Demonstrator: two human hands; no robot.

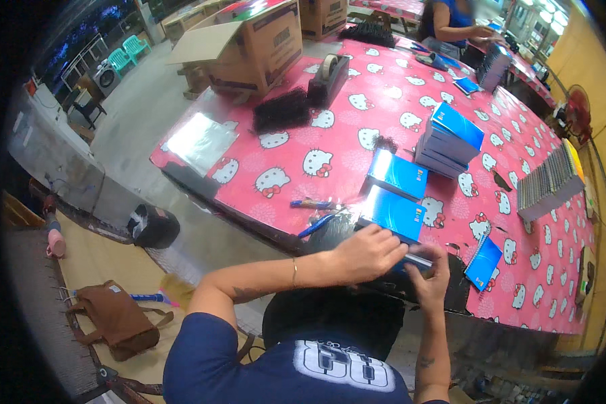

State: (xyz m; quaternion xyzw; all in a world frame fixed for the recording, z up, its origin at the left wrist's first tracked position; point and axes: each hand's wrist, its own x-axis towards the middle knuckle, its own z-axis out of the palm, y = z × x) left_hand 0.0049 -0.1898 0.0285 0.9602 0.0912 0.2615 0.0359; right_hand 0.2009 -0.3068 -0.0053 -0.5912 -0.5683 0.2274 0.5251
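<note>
My left hand (365,254) and my right hand (429,277) meet at the near edge of the table, both closed on a thin blue notebook (418,261) held between them. Just beyond them lie two flat blue notebooks in shiny wrap, one close (392,213) and one behind it (398,174). A stack of blue notebooks (451,138) stands further back. A blue spiral notebook (483,262) lies to the right of my right hand. A dark bundle (330,316) sits under my forearms; what it is stays unclear.
The table has a red cartoon-cat cloth (330,135). On it are a blue pen (316,225), black spiral bundles (283,111), a tape dispenser (330,74), clear plastic sheets (198,141), a cardboard box (256,40) and a row of notebooks (549,182). Another person (454,20) works at the far end.
</note>
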